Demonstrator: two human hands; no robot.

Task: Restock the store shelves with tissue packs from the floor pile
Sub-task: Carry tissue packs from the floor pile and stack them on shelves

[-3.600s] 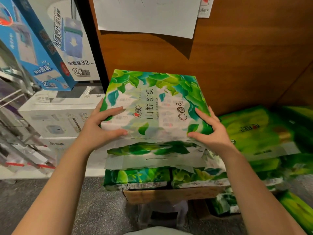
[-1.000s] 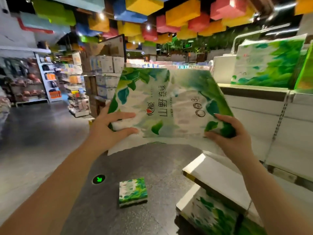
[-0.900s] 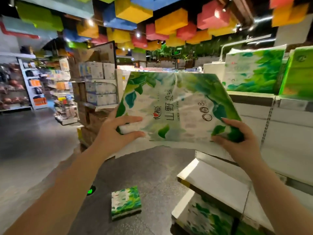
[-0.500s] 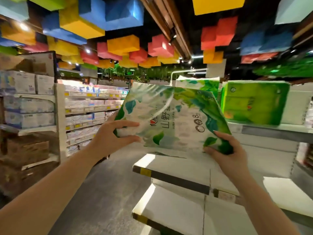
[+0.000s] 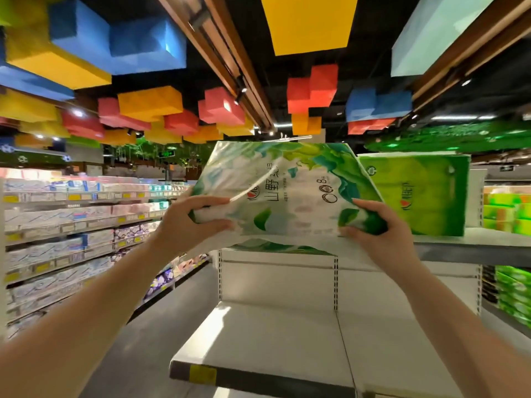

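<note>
I hold a green-and-white leaf-print tissue pack [image 5: 290, 191] up at the level of the top shelf [image 5: 471, 242]. My left hand [image 5: 189, 222] grips its left edge, thumb underneath. My right hand [image 5: 373, 225] grips its lower right corner. The pack's far end is over the top shelf, beside a bright green tissue pack [image 5: 422, 193] standing there. Under the held pack, a sliver of another leaf-print pack [image 5: 273, 246] shows on the shelf.
A bare white lower shelf [image 5: 275, 340] juts out below my hands. Stocked aisle shelves [image 5: 63, 234] run along the left. More green packs [image 5: 514, 294] sit at the right. Grey floor lies between the shelving units.
I have lifted the pack from the floor pile, turned to the shelving and raised it to the top shelf. In the last half second it moved up and closer to the green pack.
</note>
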